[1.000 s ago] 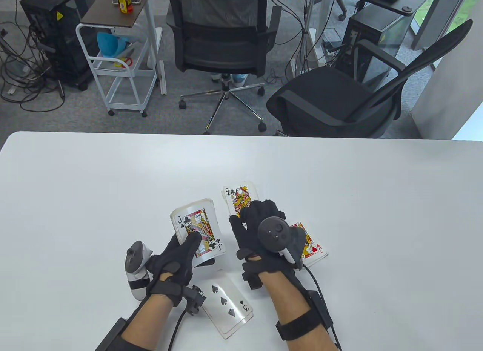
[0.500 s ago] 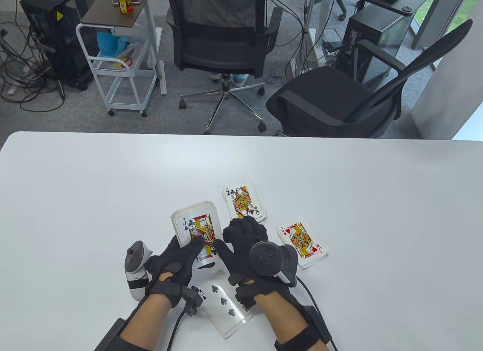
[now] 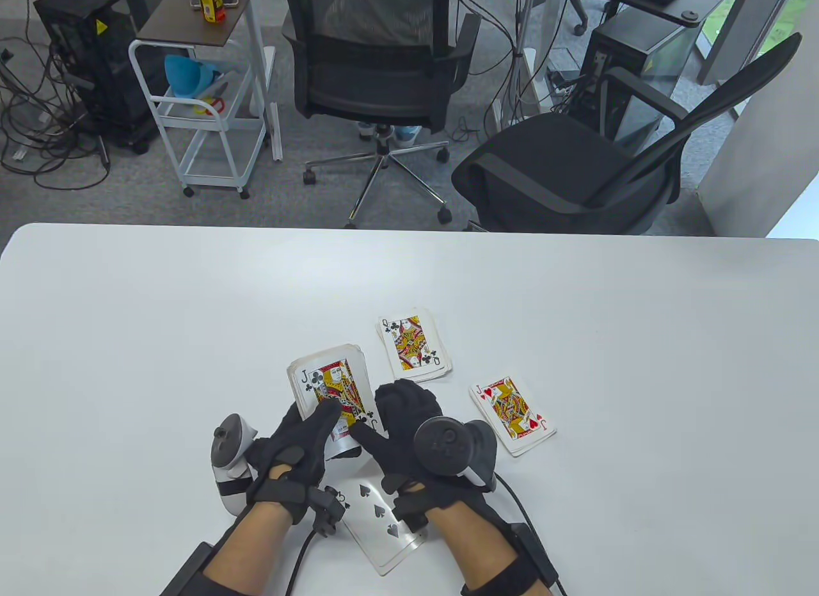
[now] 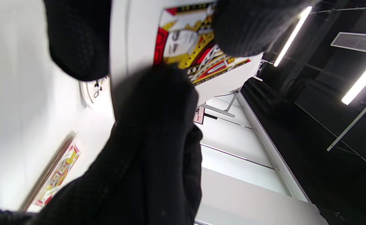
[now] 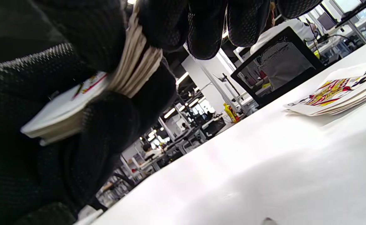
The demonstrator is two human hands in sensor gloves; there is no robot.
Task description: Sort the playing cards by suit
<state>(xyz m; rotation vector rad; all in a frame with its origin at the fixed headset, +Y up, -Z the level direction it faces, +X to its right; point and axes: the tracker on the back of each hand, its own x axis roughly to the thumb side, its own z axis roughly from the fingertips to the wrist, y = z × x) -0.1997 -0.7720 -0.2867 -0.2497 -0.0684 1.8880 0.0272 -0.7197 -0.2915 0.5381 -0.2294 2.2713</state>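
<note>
My left hand (image 3: 318,424) holds a face-up deck (image 3: 333,378) just above the white table (image 3: 128,340), its thumb lying across the top card, the jack of clubs (image 4: 186,40). My right hand (image 3: 376,415) is at the deck's right edge (image 5: 132,68). Its thumb is on the jack's near right corner and its fingers curl at the side, pinching that card. Three face-up piles lie on the table: queen of clubs (image 3: 413,343) behind, jack of hearts (image 3: 512,415) to the right, three of spades (image 3: 381,519) in front, partly under my wrists.
Beyond the table's far edge stand two black office chairs (image 3: 377,52) (image 3: 576,167), a white trolley (image 3: 205,109) and computer towers. The queen of clubs pile (image 5: 336,90) lies close to the right of my right hand.
My right hand has come back from the queen of clubs pile, moved left to the deck and closed on the jack of clubs. The left hand and the deck have barely moved.
</note>
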